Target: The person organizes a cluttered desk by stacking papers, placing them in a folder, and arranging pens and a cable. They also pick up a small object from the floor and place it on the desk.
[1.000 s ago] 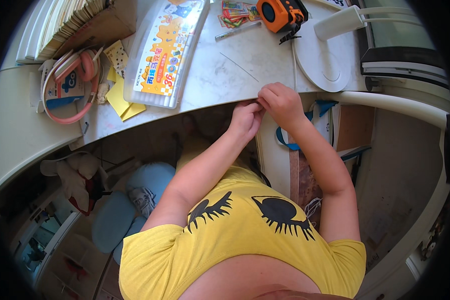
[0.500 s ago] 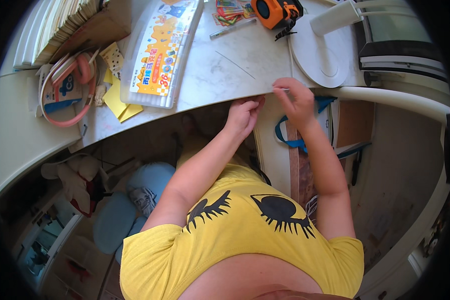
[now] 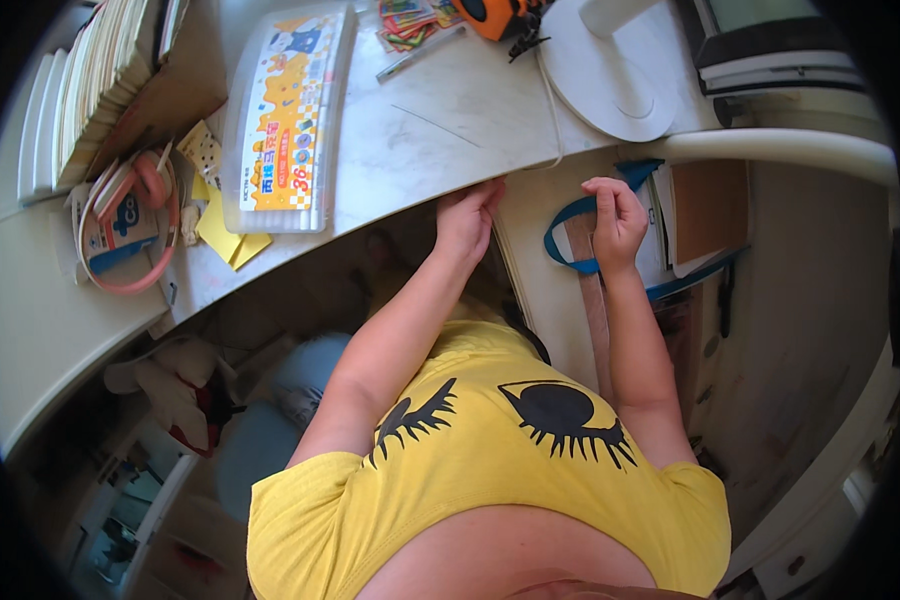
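My left hand (image 3: 465,222) is closed at the front edge of the white marbled table (image 3: 440,75), its fingers pressed together; what they hold, if anything, does not show. To its right, below table height, my right hand (image 3: 620,222) has its fingers curled in, thumb against them, and their contents cannot be made out. Close beside the right hand are a blue strap loop (image 3: 562,240) and a bag's contents, including a brown folder or board (image 3: 708,212). On the tabletop ahead lies a thin dark line, like a wire or thread (image 3: 433,124).
A clear marker case (image 3: 280,120), yellow papers (image 3: 228,228), pink headphones (image 3: 135,283) and upright books (image 3: 95,110) occupy the left. Farther back lie a pen (image 3: 420,55), cards (image 3: 410,25) and an orange-black tape measure (image 3: 490,15). A white lamp base (image 3: 610,90) with its cord stands at right.
My right hand has pulled away from the table edge, down beside the blue strap, and its fingers have curled in. My left hand stays at the edge. The view has shifted slightly.
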`<state>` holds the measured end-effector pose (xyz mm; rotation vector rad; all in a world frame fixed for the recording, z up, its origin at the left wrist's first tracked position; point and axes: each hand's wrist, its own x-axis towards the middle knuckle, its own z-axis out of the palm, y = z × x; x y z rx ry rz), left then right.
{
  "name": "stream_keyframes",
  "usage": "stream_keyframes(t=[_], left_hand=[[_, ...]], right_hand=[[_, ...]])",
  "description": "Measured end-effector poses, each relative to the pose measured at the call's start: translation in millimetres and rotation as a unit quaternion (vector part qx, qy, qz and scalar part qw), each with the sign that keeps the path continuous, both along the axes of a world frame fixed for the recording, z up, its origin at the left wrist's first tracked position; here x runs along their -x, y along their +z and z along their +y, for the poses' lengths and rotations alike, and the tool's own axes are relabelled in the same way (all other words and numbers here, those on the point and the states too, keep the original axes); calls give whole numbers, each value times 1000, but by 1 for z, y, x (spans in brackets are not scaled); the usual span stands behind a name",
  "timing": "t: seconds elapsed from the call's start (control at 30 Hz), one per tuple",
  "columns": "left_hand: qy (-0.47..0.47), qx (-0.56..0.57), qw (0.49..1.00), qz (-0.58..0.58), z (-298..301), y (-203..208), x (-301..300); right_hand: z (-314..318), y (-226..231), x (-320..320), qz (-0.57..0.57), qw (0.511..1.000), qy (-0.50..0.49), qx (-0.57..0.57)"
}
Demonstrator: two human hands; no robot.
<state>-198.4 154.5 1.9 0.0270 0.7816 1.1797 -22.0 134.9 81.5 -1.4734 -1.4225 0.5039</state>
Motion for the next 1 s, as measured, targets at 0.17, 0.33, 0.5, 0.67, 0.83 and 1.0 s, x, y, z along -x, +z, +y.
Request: stream_keyframes(t=[0.17, 0.33, 0.5, 0.67, 0.83, 1.0], left_hand=[[-23, 27, 999, 22, 2, 6, -1], [-48, 66, 997, 9, -1, 15, -3], [-140, 116, 983, -23, -26, 10, 0], [-266, 138, 952, -55, -48, 53, 5], [-301, 109, 945, -67, -30, 118, 30], [-258, 69, 963, -17, 12, 145, 82]], right_hand=[[-19, -9, -9, 18, 998, -53, 16], [-36, -13, -13, 22, 995, -91, 27], [-50, -14, -17, 94, 983, -139, 79], [-50, 3, -27, 131, 972, -172, 93], [-41, 26, -28, 100, 971, -162, 144], [7, 45, 33, -89, 990, -33, 109]])
